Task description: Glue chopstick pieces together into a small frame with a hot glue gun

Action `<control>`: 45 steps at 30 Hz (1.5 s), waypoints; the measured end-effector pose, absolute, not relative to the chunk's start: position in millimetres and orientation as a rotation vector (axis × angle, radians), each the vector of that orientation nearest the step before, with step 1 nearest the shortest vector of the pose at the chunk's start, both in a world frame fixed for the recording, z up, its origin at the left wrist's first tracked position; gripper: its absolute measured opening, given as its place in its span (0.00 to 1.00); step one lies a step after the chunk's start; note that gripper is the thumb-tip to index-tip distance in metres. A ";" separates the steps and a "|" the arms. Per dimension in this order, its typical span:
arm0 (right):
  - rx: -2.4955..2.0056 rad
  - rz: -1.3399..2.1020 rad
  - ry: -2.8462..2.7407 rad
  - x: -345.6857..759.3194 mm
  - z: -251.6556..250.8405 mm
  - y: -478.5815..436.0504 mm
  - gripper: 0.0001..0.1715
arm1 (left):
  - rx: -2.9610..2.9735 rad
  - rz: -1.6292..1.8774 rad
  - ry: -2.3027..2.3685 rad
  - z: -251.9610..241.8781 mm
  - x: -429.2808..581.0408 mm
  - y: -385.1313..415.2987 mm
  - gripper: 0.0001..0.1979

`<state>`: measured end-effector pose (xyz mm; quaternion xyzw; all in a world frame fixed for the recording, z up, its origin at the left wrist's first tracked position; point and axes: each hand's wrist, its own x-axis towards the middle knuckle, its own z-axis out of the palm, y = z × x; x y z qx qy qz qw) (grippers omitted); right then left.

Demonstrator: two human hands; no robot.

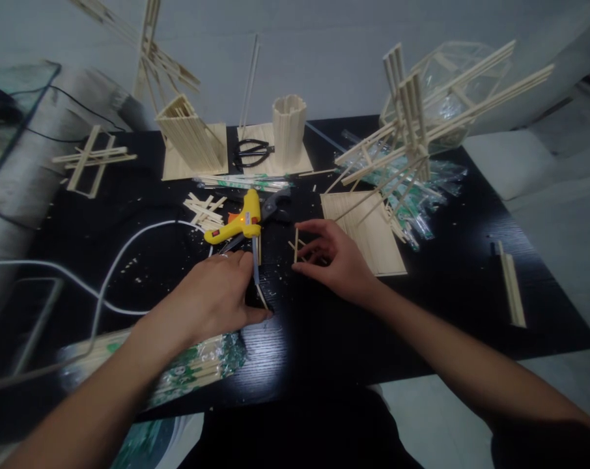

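Assembling work on a black table (324,345), near its middle. Item: right hand (335,259), thumb and fingertips closed lightly on a cluster of short sticks (297,247), one stick upright, the rest resting on the tabletop. Item: left hand (215,294), palm down and touching the table, fingers bent over a thin stick (257,277) that runs toward the near edge; whether it pinches or only presses cannot be told. Item: yellow glue gun (241,225), lying just beyond both hands, with its white cable (129,242) trailing toward the left edge. Item: flat stick panel (368,234), just right of the right hand. Judged step: holding small pieces in place for joining; a further move calls for keeping the upright stick steady while one hand frees itself for the gun. Hidden: the cluster's joints lie behind the fingers, the left fingertips are under the palm, and the tool with dark handles (276,202) beyond the gun is indistinct.
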<state>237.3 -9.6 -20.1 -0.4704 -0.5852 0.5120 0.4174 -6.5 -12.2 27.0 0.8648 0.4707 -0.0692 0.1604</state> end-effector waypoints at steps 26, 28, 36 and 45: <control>-0.881 1.429 -1.484 231.6 -15.1 -21.5 0.37 | 2.369 0.536 1.149 24.1 -12.2 3.6 0.33; -0.880 1.435 -1.483 230.8 -14.9 -22.9 0.36 | 2.375 0.534 1.144 22.6 -11.0 3.7 0.33; -0.860 1.440 -1.476 229.2 -14.5 -24.7 0.37 | 2.403 0.563 1.077 21.6 -7.4 5.2 0.32; -0.855 1.495 -1.467 228.3 -19.2 -26.1 0.38 | 2.397 0.542 1.115 18.1 -6.9 5.8 0.31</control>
